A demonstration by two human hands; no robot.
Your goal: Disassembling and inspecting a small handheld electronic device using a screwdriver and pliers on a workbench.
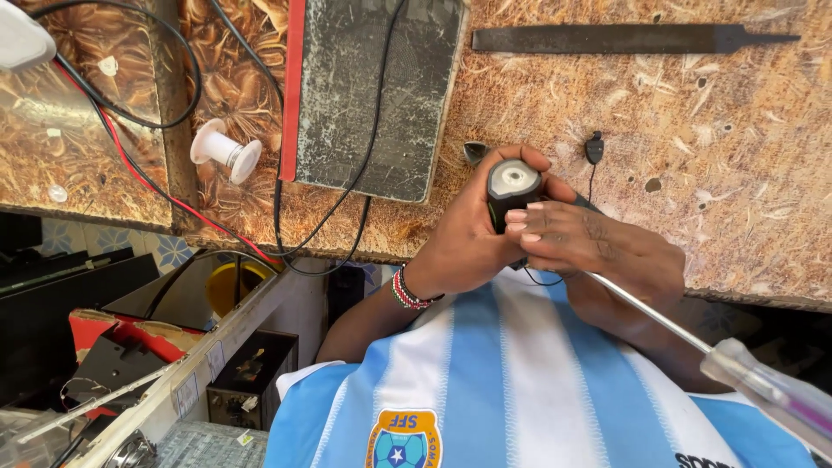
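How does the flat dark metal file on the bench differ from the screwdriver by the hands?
The flat dark metal file is a broad, dull blade; the clear-handled screwdriver has a thin, round, shiny shaft. The file shows only a bare narrow end, with no handle, while the screwdriver has a thick transparent one. The file lies untouched along the far edge of the chipboard bench; the screwdriver slants off the bench by the right hand. Both are long metal hand tools.
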